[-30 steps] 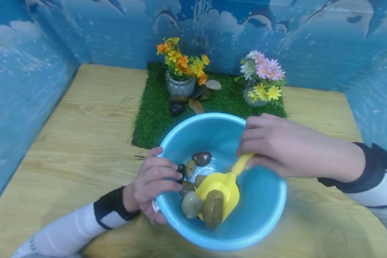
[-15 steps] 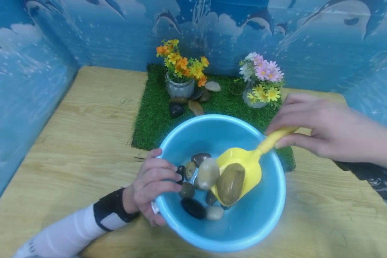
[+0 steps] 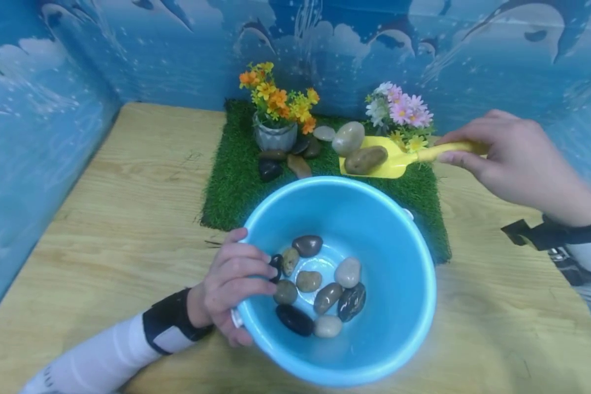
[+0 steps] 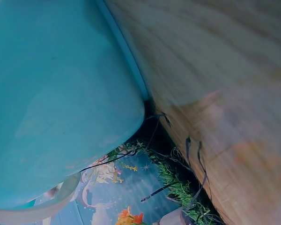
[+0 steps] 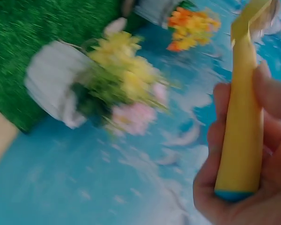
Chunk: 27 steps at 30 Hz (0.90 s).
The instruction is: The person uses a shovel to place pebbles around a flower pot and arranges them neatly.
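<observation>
In the head view my right hand point(image 3: 512, 158) grips the handle of a yellow toy shovel point(image 3: 396, 163). Two stones ride on its scoop, held above the grass mat: a brown stone point(image 3: 366, 160) and a pale grey stone point(image 3: 348, 138). The right wrist view shows the fingers wrapped around the yellow handle point(image 5: 239, 126). My left hand point(image 3: 236, 282) holds the left rim of a light blue bucket point(image 3: 423, 306), fingers over the edge and thumb outside. Several wet stones, such as a black stone point(image 3: 294, 319), lie on the bucket's bottom. In the left wrist view the bucket's outer wall point(image 4: 61, 103) fills the left side.
Behind the bucket lies a green grass mat point(image 3: 231, 186). On it stand a pot of orange and yellow flowers point(image 3: 276, 131) and a pot of pink and yellow flowers point(image 3: 399, 109), with several stones, including a dark stone point(image 3: 270, 168). Blue dolphin-print walls point(image 3: 177, 60) enclose the wooden table point(image 3: 128, 180).
The shovel with its two stones has risen out of the bucket and moved back over the mat, carried by my right hand. My left hand stays on the rim.
</observation>
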Each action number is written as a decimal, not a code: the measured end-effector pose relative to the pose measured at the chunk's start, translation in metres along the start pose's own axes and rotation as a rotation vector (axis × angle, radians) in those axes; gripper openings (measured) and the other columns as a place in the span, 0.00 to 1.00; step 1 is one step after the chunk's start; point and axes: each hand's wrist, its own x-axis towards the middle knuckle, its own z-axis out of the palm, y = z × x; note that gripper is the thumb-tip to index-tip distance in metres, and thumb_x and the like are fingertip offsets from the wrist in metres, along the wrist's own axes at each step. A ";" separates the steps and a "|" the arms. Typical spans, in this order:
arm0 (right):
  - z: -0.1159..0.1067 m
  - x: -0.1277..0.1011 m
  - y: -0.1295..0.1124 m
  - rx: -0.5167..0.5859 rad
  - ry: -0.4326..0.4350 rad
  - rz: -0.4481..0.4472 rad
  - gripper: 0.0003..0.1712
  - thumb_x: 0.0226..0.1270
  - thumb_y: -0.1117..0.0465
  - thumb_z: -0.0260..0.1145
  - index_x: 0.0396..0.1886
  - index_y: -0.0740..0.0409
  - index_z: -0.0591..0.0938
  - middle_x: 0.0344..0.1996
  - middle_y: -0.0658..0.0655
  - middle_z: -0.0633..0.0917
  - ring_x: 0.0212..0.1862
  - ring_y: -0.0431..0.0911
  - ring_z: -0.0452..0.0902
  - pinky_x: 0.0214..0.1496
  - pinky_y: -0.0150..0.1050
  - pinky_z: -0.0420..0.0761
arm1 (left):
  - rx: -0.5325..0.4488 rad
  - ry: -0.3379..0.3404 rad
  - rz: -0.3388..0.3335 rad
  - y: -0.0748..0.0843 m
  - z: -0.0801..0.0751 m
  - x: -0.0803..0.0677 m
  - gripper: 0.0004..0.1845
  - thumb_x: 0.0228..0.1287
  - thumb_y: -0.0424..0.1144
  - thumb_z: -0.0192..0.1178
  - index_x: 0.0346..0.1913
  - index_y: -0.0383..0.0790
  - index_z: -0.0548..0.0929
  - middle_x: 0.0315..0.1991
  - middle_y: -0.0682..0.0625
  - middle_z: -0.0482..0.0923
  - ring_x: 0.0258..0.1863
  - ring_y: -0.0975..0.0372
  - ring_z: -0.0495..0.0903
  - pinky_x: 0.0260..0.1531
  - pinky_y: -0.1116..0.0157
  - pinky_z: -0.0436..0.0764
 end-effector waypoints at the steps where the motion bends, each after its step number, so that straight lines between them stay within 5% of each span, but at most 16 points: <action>1: 0.007 0.001 0.003 0.011 -0.002 0.034 0.13 0.66 0.63 0.70 0.48 0.64 0.86 0.32 0.60 0.84 0.33 0.48 0.68 0.32 0.43 0.64 | 0.000 0.000 -0.001 0.000 0.000 0.000 0.30 0.75 0.57 0.41 0.26 0.36 0.77 0.26 0.43 0.77 0.31 0.53 0.73 0.66 0.51 0.63; 12: 0.083 0.009 0.021 0.126 -0.034 0.214 0.19 0.72 0.54 0.65 0.46 0.68 0.85 0.17 0.58 0.78 0.23 0.53 0.65 0.39 0.52 0.68 | 0.006 0.009 0.009 0.000 0.002 0.003 0.30 0.76 0.56 0.41 0.25 0.36 0.77 0.25 0.44 0.77 0.30 0.53 0.73 0.66 0.52 0.64; 17: 0.103 0.011 0.019 0.137 0.051 0.229 0.19 0.70 0.56 0.67 0.43 0.73 0.84 0.28 0.70 0.84 0.28 0.59 0.74 0.46 0.59 0.71 | 0.002 0.019 0.011 0.000 0.002 0.003 0.30 0.75 0.56 0.42 0.25 0.36 0.77 0.25 0.44 0.77 0.30 0.53 0.73 0.65 0.52 0.65; 23: 0.125 0.009 0.012 0.139 0.126 0.248 0.16 0.69 0.58 0.68 0.36 0.71 0.85 0.25 0.68 0.84 0.29 0.61 0.76 0.41 0.56 0.71 | 0.000 0.019 0.000 0.001 0.002 -0.001 0.30 0.75 0.57 0.42 0.26 0.36 0.78 0.26 0.43 0.78 0.30 0.53 0.74 0.65 0.51 0.65; 27: 0.138 0.007 0.006 0.173 0.119 0.281 0.17 0.68 0.58 0.68 0.42 0.71 0.85 0.35 0.70 0.86 0.37 0.63 0.78 0.44 0.57 0.71 | 0.001 0.015 -0.013 0.002 0.000 -0.010 0.30 0.75 0.58 0.42 0.26 0.36 0.79 0.27 0.43 0.79 0.32 0.52 0.75 0.64 0.49 0.65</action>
